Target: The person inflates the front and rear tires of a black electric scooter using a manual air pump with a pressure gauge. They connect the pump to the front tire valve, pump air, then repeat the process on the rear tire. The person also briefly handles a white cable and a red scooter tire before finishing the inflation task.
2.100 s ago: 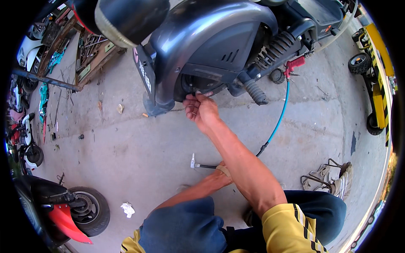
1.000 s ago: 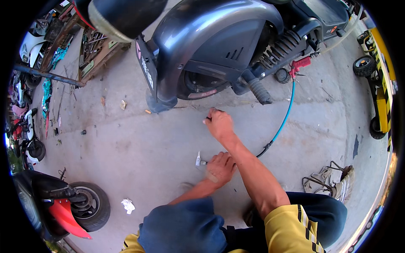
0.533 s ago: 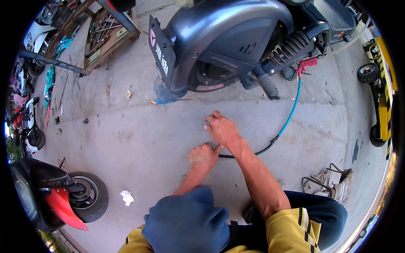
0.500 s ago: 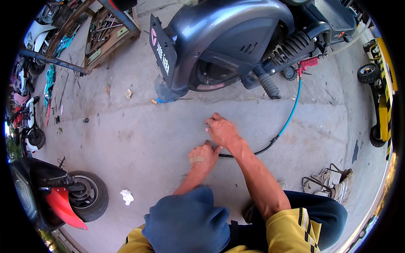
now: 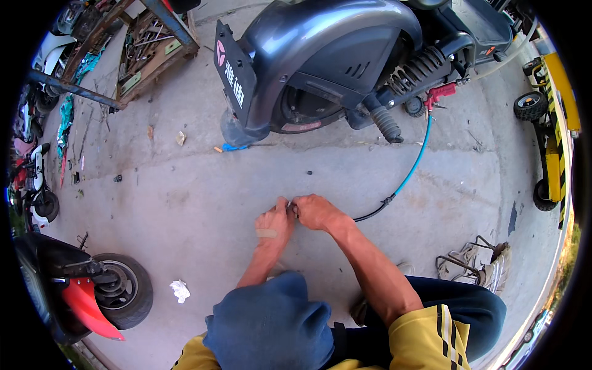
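The floor (image 5: 197, 191) is grey concrete, dusty and cracked, with a crumpled white paper (image 5: 180, 291) and a bright blue scrap (image 5: 235, 147) lying on it. At the top stands a shiny dark grey scooter (image 5: 333, 61), showing its back wheel. A wooden tray of metal tools (image 5: 155, 69) is at the upper left, a black and red scooter (image 5: 83, 302) at the lower left, and a yellow cart with black wheels (image 5: 554, 154) on the right. From a red handle with a round gauge (image 5: 441, 92) beside the grey scooter, a thin blue and black hose (image 5: 411, 172) bends down and goes out of sight behind the right arm. The left hand (image 5: 274, 223) and right hand (image 5: 316, 213) meet over the floor, fingers bent in around a small silver bit (image 5: 290, 205). They hide most of it, so I can't tell how each one grips. Half a second ago the right hand was higher up, with its fingers spread. Now a tiny black piece (image 5: 309, 172) shows there.
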`<action>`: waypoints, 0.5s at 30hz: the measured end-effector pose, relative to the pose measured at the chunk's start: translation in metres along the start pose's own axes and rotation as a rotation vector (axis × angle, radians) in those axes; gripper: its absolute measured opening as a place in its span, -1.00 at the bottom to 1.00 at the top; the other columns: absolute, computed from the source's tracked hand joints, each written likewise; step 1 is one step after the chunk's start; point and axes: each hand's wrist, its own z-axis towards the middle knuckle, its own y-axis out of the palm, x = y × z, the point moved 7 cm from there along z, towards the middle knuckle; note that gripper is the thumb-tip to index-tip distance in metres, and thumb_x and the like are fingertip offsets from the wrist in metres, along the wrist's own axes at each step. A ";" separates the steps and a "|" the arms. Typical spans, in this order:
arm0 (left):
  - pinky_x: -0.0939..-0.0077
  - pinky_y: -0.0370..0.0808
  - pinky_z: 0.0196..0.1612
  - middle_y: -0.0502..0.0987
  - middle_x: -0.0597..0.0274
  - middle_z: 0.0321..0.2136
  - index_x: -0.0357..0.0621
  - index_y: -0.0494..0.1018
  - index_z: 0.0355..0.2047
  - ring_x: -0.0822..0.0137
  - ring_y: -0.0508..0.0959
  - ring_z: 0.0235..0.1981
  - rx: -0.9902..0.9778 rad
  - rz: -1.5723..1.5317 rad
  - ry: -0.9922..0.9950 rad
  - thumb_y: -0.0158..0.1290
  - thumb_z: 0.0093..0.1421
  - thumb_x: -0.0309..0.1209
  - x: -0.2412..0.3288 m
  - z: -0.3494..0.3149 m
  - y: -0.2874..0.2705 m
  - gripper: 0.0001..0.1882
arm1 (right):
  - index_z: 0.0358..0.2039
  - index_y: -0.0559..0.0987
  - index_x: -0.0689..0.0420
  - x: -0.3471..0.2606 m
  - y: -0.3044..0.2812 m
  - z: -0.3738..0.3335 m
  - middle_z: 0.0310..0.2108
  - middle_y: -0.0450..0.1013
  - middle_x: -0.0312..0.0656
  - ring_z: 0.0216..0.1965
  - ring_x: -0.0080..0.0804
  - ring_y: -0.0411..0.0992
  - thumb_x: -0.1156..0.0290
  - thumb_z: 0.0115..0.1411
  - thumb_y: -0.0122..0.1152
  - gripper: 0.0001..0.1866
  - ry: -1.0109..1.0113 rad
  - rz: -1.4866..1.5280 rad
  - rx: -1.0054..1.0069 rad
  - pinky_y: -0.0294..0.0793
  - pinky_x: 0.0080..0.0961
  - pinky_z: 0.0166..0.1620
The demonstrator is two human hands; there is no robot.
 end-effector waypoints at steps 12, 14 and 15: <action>0.40 0.54 -0.29 0.61 0.12 -0.34 -0.27 0.47 -0.10 0.28 0.60 -0.37 0.417 -0.723 0.510 0.14 0.34 -0.44 0.071 0.080 -0.099 -0.80 | -0.04 0.63 0.18 0.014 -0.125 0.013 -0.21 0.59 0.02 -0.24 0.01 0.57 0.51 0.25 0.19 -0.74 -0.146 0.520 0.619 0.54 -0.29 -0.16; 0.47 0.54 -0.32 0.60 0.16 -0.35 -0.27 0.48 -0.14 0.36 0.57 -0.39 0.222 -1.074 0.180 0.12 0.38 -0.37 0.065 0.097 -0.077 -0.80 | -0.05 0.64 0.18 0.013 -0.135 0.013 -0.21 0.60 -0.01 -0.23 -0.01 0.57 0.53 0.22 0.22 -0.73 -0.186 0.373 0.743 0.56 -0.27 -0.15; 0.51 0.53 -0.34 0.60 0.18 -0.36 -0.27 0.48 -0.16 0.40 0.56 -0.40 0.119 -1.238 0.008 0.10 0.39 -0.34 0.061 0.103 -0.064 -0.79 | -0.06 0.64 0.18 0.009 -0.139 0.014 -0.21 0.60 -0.03 -0.21 -0.01 0.57 0.53 0.21 0.23 -0.73 -0.185 0.310 0.788 0.56 -0.25 -0.14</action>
